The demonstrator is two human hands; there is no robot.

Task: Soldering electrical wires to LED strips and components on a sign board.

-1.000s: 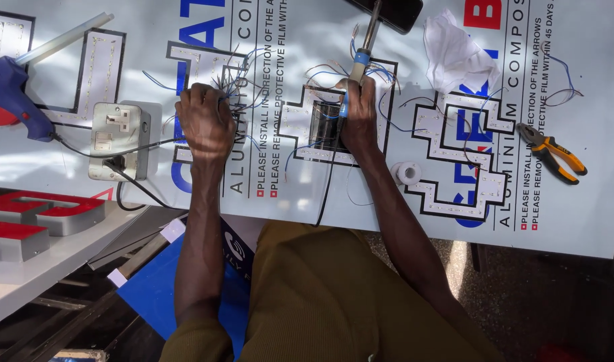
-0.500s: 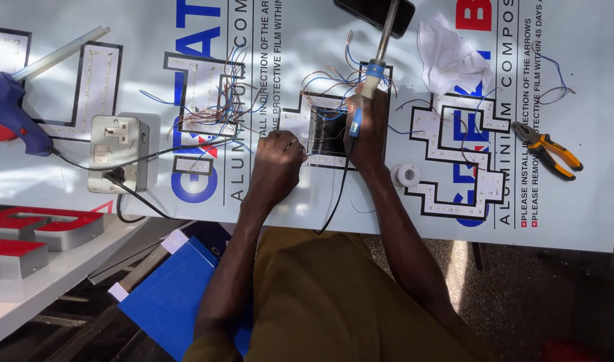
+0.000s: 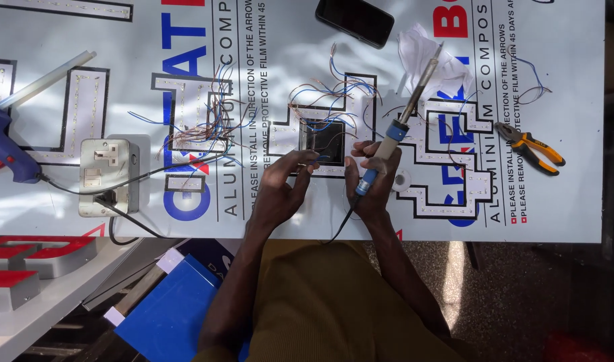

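Wiring work is in hand on a white panel (image 3: 414, 221) that serves as the worktop. The right hand (image 3: 372, 179) is wrapped around the blue and grey handle of a soldering iron (image 3: 395, 127), whose metal tip angles up and away from the body, over the outlined letter shapes and not touching any wire. The left hand (image 3: 280, 188) is half open, its fingertips resting at the lower left corner of a dark square opening (image 3: 322, 139), where thin blue and brown wires (image 3: 333, 100) tangle. It seems to be pinching or steadying one blue wire there, though the grip itself is too small to make out. Judging by this, the joint is being prepared rather than soldered. Bringing the hot tip down to the held wire would call for a steady, short swing, keeping clear of the left fingers. Orange-handled pliers (image 3: 531, 147) lie well to the right.
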